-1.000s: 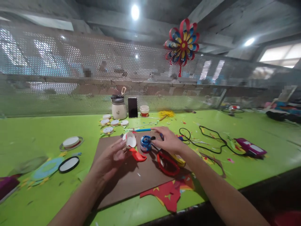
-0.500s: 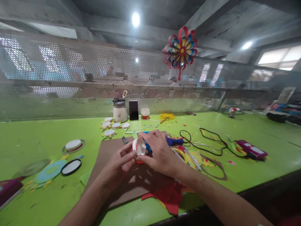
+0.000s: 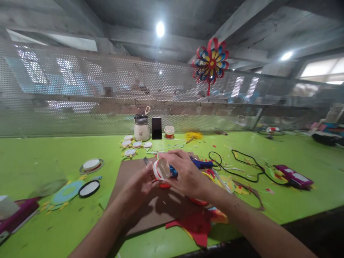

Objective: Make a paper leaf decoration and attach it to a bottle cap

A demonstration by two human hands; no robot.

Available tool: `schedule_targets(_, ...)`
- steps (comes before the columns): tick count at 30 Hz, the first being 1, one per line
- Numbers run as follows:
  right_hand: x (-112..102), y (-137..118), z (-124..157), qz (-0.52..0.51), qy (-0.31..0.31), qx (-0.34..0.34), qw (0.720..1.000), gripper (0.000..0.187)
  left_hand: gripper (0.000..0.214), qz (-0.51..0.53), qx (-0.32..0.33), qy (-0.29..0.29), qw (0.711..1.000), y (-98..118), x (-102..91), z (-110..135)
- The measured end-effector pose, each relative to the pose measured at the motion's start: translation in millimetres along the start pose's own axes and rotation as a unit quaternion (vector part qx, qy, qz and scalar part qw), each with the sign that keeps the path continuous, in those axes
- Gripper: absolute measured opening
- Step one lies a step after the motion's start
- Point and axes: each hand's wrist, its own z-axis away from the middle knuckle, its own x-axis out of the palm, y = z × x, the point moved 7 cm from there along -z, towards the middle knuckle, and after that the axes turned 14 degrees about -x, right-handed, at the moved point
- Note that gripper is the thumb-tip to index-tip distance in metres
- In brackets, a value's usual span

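Observation:
Both my hands meet over a brown cardboard sheet on the green table. My left hand pinches a small white round cup with a red band, tilted with its mouth toward me. My right hand is closed around the same cup from the right. A small blue pot peeks out just behind the cup, under my right fingers. Something red lies right below the cup.
Red paper scraps lie at the near edge. A blue glue gun, black cable and magenta box sit right. Round lids lie left; a jar, phone and small cup stand by the mesh fence.
My right hand left the blue pot and came over to the cup held in my left hand. Both hands now hold the cup together, slightly nearer me.

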Motion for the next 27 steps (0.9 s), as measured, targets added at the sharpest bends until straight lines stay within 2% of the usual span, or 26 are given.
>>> schedule_targets(2,-0.5,0.0,-2.6,-0.003,-0.013,-0.015,1.0,0.057,0.037,-0.037,-0.013,-0.015,0.999,-2.2,-2.0,-0.3)
schedule_targets(6,-3.1,-0.5,-6.4,-0.01,-0.027,-0.036,0.999,0.056,0.033,-0.07,-0.014,-0.043,0.996,-3.5,-3.2,-0.5)
schedule_targets(11,-4.1,-2.7,-8.3,-0.018,-0.041,-0.039,0.998,0.057,0.024,-0.039,0.014,-0.059,0.997,-0.4,-1.7,-1.8)
schedule_targets(16,-6.5,-8.5,-9.9,-0.013,-0.044,-0.038,0.998,0.062,0.021,0.01,0.009,-0.056,0.998,0.4,-3.2,-1.0)
schedule_targets(19,-13.0,-7.1,-7.6,-0.016,-0.019,-0.018,1.0,0.064,0.022,0.043,0.008,-0.031,0.999,4.1,-8.4,1.2)
schedule_targets(22,-23.2,1.3,-0.7,-0.041,0.033,0.013,0.999,0.06,0.027,0.054,0.018,-0.004,0.998,10.3,-13.8,4.8)
schedule_targets(25,-35.6,17.6,11.1,-0.046,0.098,0.06,0.992,0.047,0.029,0.05,0.029,0.008,0.998,15.7,-17.1,8.4)
schedule_targets(27,-41.2,29.1,20.2,-0.042,0.116,0.097,0.988,0.033,0.03,0.047,0.039,0.018,0.998,18.6,-20.2,10.1)
